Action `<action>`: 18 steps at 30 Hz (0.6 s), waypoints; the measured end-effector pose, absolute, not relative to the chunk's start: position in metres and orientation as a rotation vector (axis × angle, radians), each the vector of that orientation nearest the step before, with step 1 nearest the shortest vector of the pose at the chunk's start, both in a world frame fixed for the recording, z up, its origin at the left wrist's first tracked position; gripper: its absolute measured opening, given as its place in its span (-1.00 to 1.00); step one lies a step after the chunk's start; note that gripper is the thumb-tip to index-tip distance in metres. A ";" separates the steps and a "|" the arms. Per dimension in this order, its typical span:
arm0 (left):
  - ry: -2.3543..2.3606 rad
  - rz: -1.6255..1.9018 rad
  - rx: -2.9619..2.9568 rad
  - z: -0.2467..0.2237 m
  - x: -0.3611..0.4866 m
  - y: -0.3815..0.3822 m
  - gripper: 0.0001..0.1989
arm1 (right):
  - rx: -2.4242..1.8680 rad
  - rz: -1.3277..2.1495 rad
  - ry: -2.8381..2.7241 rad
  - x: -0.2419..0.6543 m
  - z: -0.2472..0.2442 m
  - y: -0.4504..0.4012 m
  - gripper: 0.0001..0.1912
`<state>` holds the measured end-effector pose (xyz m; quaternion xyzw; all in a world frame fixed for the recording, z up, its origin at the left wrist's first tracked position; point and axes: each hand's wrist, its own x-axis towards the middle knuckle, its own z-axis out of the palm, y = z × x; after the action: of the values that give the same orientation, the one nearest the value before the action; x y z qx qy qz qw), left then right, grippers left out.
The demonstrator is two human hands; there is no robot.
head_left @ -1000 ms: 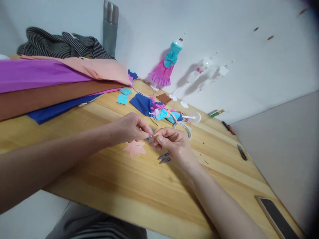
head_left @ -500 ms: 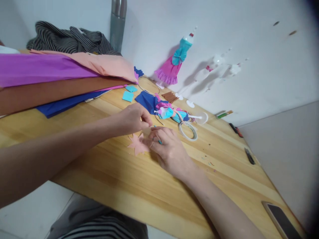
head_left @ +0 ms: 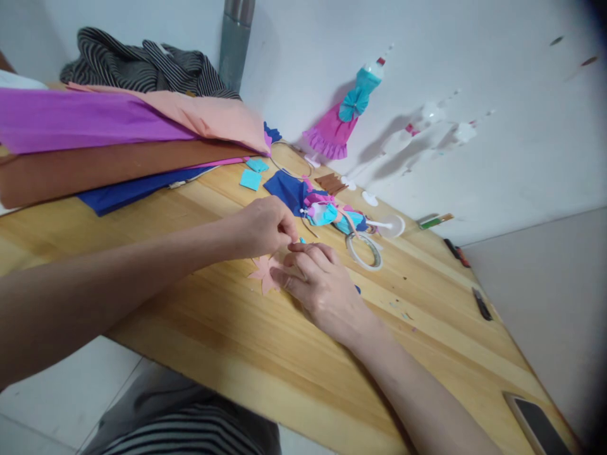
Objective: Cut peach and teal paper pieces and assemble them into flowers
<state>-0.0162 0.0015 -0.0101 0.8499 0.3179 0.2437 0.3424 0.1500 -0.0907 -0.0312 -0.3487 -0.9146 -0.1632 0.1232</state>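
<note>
A peach paper cutout with pointed petals [head_left: 263,274] lies on the wooden table [head_left: 227,341], partly covered by my right hand [head_left: 315,275]. The fingers of that hand are bent, its thumb at the cutout's edge. Just above the cutout, my left hand [head_left: 272,227] has its fingertips pinched together, close against my right fingertips. What the pinch holds, if anything, is hidden. A small bit of turquoise [head_left: 302,240] shows between the two hands. Beyond them lies a small mannequin figure dressed in coloured paper [head_left: 327,213], beside a roll of tape [head_left: 364,251].
Folded coloured paper sheets [head_left: 128,155] lie at the left, below a striped cloth [head_left: 147,69] and a bottle [head_left: 236,47]. A dressed mannequin [head_left: 339,120] stands by the wall. Turquoise squares [head_left: 250,179], a cutter [head_left: 482,304] and a phone [head_left: 538,420] lie on the table.
The view has shifted slightly, so the tabletop things sit further right. My hands remain together over the cutout, and the turquoise near my right fingers is less visible.
</note>
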 end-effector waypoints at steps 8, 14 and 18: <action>1.032 0.786 2.254 0.010 -0.021 0.001 -0.78 | -1.007 -0.663 -2.697 0.143 -0.028 -0.094 -0.75; 1.102 0.482 2.365 0.031 -0.031 -0.027 -0.52 | -1.064 -0.601 -2.752 0.146 -0.024 -0.095 -0.72; 0.943 0.345 2.486 0.008 -0.046 -0.041 -0.41 | -1.071 -0.540 -2.747 0.150 -0.026 -0.093 -0.72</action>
<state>-0.0457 -0.0406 0.0075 0.9028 0.3424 0.1254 0.2280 0.1501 -0.0932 -0.0260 -0.3563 -0.9141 -0.1797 0.0722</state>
